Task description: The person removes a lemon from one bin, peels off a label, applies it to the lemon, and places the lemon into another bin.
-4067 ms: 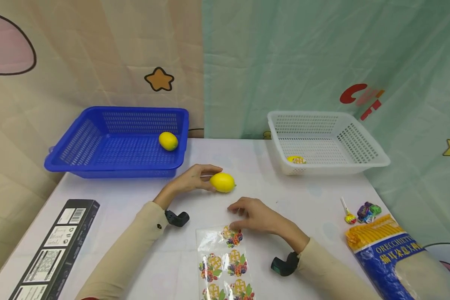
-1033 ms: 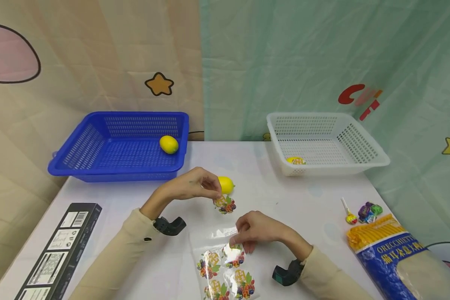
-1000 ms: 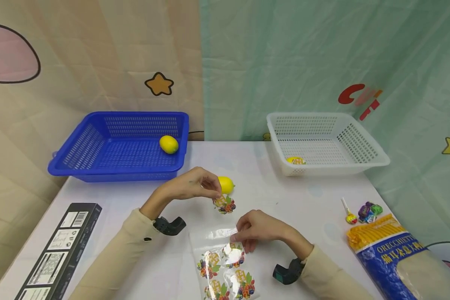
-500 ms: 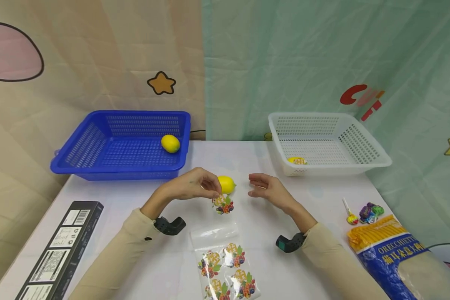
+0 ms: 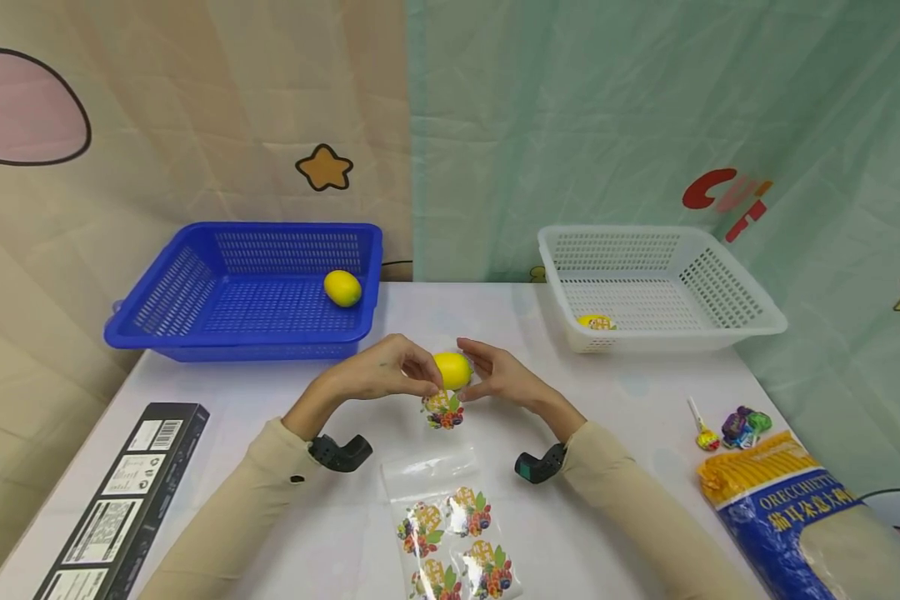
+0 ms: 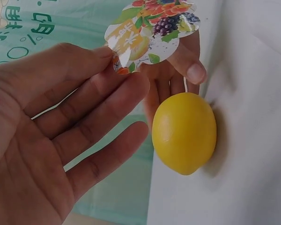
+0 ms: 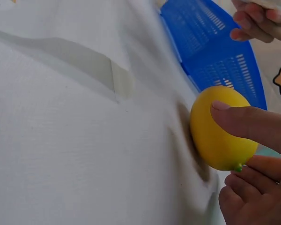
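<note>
My left hand (image 5: 382,368) pinches a fruit-printed sticker (image 5: 442,411) by its upper edge, between thumb and index fingertip. In the left wrist view the sticker (image 6: 154,33) hangs off the fingertips while the other fingers extend loosely. A yellow lemon (image 5: 452,371) lies on the white table just behind the sticker. My right hand (image 5: 513,379) is at the lemon's right side, fingers spread behind it and thumb in front. In the left wrist view a gap shows between that thumb and the lemon (image 6: 185,133). Nearer me lies a clear sheet of fruit stickers (image 5: 450,533).
A blue basket (image 5: 243,342) with another lemon (image 5: 342,288) stands back left. Back right, a white basket (image 5: 667,340) holds a stickered lemon (image 5: 595,322). A long black box (image 5: 123,500) lies left; a lollipop (image 5: 707,437), wrapped candies (image 5: 745,427) and a pasta bag (image 5: 817,517) lie right.
My left hand has gone from beside the lemon to pinching a sticker in front of it. The right hand has left the sticker sheet and moved away from me to the lemon.
</note>
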Demonstrator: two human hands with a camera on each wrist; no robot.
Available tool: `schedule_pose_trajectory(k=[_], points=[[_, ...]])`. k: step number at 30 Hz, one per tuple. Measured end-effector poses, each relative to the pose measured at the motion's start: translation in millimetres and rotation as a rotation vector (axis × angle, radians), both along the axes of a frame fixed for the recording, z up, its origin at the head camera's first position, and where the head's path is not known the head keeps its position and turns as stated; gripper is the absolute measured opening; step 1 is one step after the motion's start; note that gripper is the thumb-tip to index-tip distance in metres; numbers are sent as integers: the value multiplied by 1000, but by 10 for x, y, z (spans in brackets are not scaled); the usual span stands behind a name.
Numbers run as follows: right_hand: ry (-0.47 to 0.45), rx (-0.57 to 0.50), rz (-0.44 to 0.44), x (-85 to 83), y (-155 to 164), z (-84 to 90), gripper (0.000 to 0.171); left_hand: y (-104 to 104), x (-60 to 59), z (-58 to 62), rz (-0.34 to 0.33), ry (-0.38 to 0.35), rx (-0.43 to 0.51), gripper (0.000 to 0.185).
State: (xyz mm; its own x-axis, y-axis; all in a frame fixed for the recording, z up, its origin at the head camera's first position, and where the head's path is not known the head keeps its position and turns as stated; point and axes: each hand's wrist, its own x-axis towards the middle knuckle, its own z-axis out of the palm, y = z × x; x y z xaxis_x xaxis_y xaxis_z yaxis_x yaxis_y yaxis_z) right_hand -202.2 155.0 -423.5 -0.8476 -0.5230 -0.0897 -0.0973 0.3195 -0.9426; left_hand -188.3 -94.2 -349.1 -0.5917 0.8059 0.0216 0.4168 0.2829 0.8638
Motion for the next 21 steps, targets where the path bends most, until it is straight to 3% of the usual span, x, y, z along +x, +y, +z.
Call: schedule_pose_trajectory(k=[5,8,14,21], points=[[126,124,40,-14,-131,-29,83,-5,-3,2,-6,15,8,8],[173,161,16,-9,-172,-45,77,3,-6,-10,-6,17,16,9],[206,135,-30,44,-165,-41,65,17,-3,-7,9,24,21,9],[200,32,21,155,-105,16,67,26,-2,15,61,111,4,7]])
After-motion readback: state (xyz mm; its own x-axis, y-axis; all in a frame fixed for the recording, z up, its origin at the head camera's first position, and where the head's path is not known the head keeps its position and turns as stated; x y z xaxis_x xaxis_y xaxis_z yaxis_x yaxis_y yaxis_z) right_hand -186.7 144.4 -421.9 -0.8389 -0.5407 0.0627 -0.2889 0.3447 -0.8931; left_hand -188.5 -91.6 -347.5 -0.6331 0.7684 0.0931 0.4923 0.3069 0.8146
